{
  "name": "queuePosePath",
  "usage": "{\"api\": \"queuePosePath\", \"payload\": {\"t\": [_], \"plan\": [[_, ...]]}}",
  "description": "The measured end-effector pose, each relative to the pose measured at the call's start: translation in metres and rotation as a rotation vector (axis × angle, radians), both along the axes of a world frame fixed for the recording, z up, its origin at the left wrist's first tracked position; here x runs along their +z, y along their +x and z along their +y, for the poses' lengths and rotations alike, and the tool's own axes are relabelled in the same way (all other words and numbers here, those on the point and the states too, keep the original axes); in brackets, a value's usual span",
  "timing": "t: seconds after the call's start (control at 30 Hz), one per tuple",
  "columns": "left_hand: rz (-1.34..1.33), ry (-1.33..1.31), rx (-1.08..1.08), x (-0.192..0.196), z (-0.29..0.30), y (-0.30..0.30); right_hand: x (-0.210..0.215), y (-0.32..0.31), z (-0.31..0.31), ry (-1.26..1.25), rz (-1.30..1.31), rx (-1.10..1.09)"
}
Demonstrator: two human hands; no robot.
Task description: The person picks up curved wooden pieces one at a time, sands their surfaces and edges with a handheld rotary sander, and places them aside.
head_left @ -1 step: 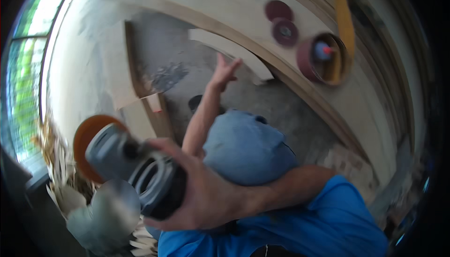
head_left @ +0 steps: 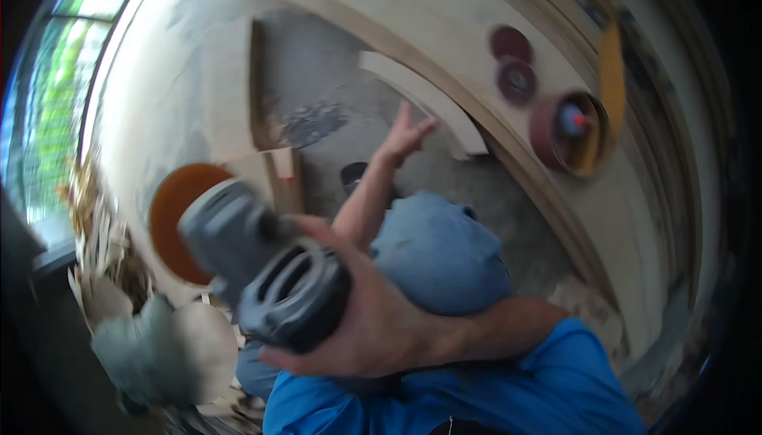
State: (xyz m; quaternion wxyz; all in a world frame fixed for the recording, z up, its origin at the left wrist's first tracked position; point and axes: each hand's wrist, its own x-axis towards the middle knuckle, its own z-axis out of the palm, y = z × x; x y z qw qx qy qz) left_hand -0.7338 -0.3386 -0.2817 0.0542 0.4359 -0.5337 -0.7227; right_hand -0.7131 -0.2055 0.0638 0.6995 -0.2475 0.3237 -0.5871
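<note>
The bulky grey power tool is held up in the right hand, whose fingers are clamped around its dark, ringed end. A broad orange round disc shows on the far left side of the tool; whether it is fixed there I cannot tell. The left hand, beyond the tool and to its right, has thumb and forefinger spread apart and holds nothing visible. In my judgement, a one-handed grip on such a heavy-looking body could let it twist, bringing it against the bare left forearm near its right side or the crumpled pale green lump below it. Right of the tool are a rounded blue denim-covered knee and, farther off, a smooth, pale curved wooden strip, two flat dark-red discs and a dark-red hoop-shaped roll; left of it, ragged thin tan scraps heap up
</note>
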Motion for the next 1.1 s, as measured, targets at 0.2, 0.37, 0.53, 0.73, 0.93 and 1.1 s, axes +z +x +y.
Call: {"api": "queuePosePath", "payload": {"t": [0.2,0.37,0.53,0.73,0.93,1.1], "plan": [[0.163,-0.402,-0.235,0.012,0.039,0.191,-0.022,0.015,-0.002,0.07,-0.086,0.223],[-0.68,-0.377,-0.036,0.188,0.122,0.44,-0.011,0.047,-0.005,0.034,-0.385,0.517],[-1.325,-0.571,0.947,0.262,0.258,0.63,-0.011,0.077,-0.007,0.117,-0.456,0.688],[-1.696,-0.355,1.956,0.249,0.374,0.758,-0.013,0.083,0.003,0.117,-0.257,0.507],[-1.799,-0.419,1.938,0.235,0.398,0.829,-0.032,0.036,-0.017,0.084,-0.053,0.42],[-1.631,-0.363,1.988,0.223,0.415,0.849,-0.037,0.025,-0.023,0.02,0.02,0.418]]}}
